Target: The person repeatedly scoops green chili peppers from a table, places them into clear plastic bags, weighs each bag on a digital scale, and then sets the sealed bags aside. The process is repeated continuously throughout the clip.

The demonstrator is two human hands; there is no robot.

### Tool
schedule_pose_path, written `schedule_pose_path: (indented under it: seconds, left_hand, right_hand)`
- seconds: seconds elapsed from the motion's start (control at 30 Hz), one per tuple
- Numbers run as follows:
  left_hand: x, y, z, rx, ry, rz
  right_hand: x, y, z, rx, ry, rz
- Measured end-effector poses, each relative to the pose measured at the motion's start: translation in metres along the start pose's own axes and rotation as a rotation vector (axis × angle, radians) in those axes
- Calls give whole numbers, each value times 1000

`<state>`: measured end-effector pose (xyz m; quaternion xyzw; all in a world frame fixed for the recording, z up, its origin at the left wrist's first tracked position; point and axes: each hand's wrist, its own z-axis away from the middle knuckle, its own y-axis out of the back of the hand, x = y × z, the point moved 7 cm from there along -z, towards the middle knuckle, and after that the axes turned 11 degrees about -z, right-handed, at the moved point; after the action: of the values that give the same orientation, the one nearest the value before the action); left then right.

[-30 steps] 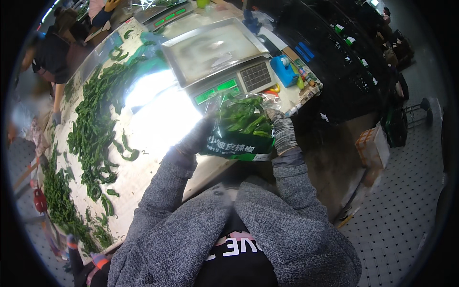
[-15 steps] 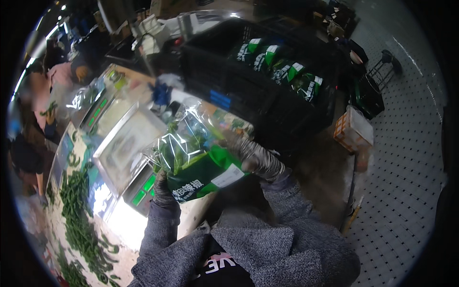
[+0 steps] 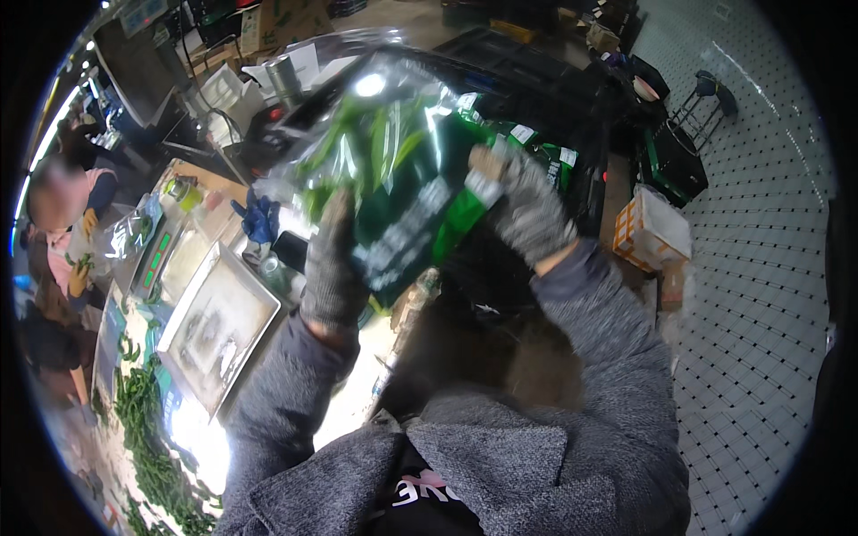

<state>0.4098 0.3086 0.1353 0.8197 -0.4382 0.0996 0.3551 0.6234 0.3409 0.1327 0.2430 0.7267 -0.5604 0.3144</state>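
Observation:
A filled bag of green peppers (image 3: pixel 407 210), clear plastic on one face and dark green with white print on the other, hangs tilted between my gloved hands. My left hand (image 3: pixel 332 272) grips its near left edge, thumb up along the plastic. On the opposite side my right hand (image 3: pixel 534 205) clasps the green edge by a white label. Motion smears the bag a little. Beyond it stands a big black crate (image 3: pixel 500 58), partly covered by the bag, with similar green bags (image 3: pixel 556 161) inside. A scale with a square metal pan (image 3: pixel 219 317) is left of my left forearm.
Loose green peppers (image 3: pixel 147 420) lie heaped on the table at left. A blue glove (image 3: pixel 259 219) and a dark phone-like slab (image 3: pixel 290 252) rest past the scale. A co-worker in yellow gloves (image 3: pixel 79 277) holds a clear bag. An orange-and-white box (image 3: pixel 652 228) sits at right.
Both my hands have carried the pepper bag up and away from above the scale, toward the black crate. My forearms now reach farther forward, and the scale pan is uncovered.

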Motion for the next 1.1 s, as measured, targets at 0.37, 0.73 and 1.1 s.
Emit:
schedule_pose_path:
  seconds: [0.37, 0.73, 1.1]
  left_hand:
    - [-71, -97, -143, -443, 956, 1006]
    - [-160, -186, -200, -910, 604, -70]
    - [-280, -262, -213, -1016, 300, -409]
  right_hand:
    - [-75, 91, -177, 631, 43, 152]
    - [19, 221, -372, 552, -29, 1021]
    - [15, 262, -276, 287, -577, 1368]
